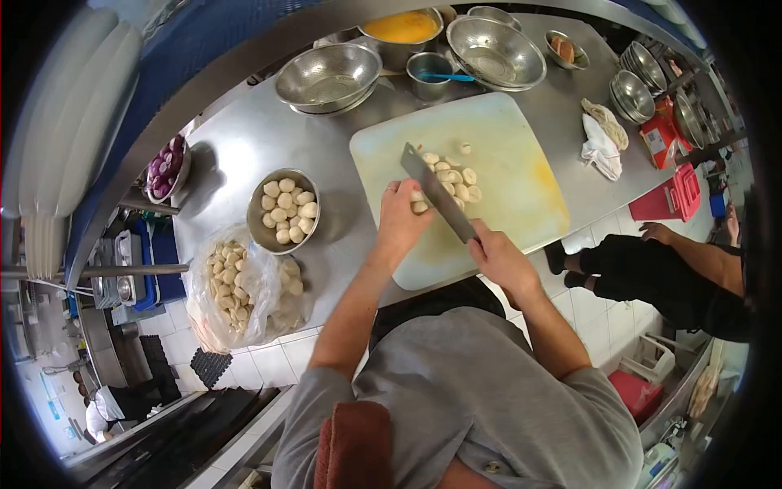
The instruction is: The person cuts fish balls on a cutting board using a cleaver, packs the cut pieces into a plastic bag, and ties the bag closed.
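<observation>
My right hand (pixel 501 259) is closed round the handle of a broad-bladed cleaver (pixel 440 191), its blade lying slantwise across the cutting board (pixel 513 196). On the near left side of the blade, my left hand (pixel 401 213) has its fingers curled on small whitish balls (pixel 419 205), close against the steel. Several cut whitish pieces (pixel 460 183) lie beyond the blade. To the left, a steel bowl (pixel 259 236) holds whole whitish balls. Beside it sits a clear plastic bag (pixel 265 297) with more whitish pieces.
Behind the board stand steel colanders (pixel 330 75), a pot of orange liquid (pixel 403 28) and a steel cup (pixel 423 85) with a blue utensil. A white cloth (pixel 601 151) lies at right. Purple onions (pixel 165 167) are far left. A person (pixel 660 273) stands right of the table.
</observation>
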### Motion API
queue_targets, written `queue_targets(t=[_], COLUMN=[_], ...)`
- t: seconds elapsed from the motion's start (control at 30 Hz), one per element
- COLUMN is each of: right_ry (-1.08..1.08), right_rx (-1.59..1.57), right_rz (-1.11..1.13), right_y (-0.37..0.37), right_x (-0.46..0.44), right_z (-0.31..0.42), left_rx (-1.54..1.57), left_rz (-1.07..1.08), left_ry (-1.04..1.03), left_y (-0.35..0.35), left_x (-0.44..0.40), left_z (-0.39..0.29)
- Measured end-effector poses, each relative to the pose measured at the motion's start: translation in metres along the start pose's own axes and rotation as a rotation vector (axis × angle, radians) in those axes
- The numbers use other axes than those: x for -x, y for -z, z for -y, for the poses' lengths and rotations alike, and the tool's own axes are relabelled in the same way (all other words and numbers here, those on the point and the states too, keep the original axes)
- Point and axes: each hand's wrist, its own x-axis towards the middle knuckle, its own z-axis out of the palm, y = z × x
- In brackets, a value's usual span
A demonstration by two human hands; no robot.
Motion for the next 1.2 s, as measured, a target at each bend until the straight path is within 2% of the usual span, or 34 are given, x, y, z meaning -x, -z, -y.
queue_targets(t=[0.07,0.2,0.27,0.3,0.37,0.5,0.57,0.77,1.2], right_ry=[0.02,0.039,0.027,0.055,0.082,0.124,0.128,0.112,0.007], right_rx=[0.019,0.024,0.02,0.032,0.044,0.075,0.07,0.113,0.151], right_rz=[-0.018,-0.003,0.002,0.001,0.004,-0.029,-0.039,-0.037,0.142], right_y=[0.002,0.0,0.0,-0.002,-0.004,-0.004,0.0,0.01,0.026], right_x=[0.002,0.003,0.003,0.003,0.002,0.0,0.001,0.004,0.041], right_z=[0.005,0.007,0.006,0.005,0.002,0.001,0.006,0.02,0.04], left_rx=[0.266,0.335,0.409,0.412,0.194,0.13,0.07,0.099,0.134], left_rz=[-0.068,-0.028,-0.052,-0.046,-0.109,-0.137,-0.133,-0.088,-0.065], left_ry=[0.21,0.153,0.06,0.061,-0.08,-0.162,-0.27,-0.26,-0.227], left_y=[-0.012,-0.005,-0.003,-0.003,-0.003,-0.002,0.003,0.004,0.003], left_x=[0.011,0.027,0.031,0.032,0.034,0.031,0.028,0.018,0.017], left_z=[-0.008,-0.005,-0.001,0.0,0.004,0.015,0.013,0.009,0.012])
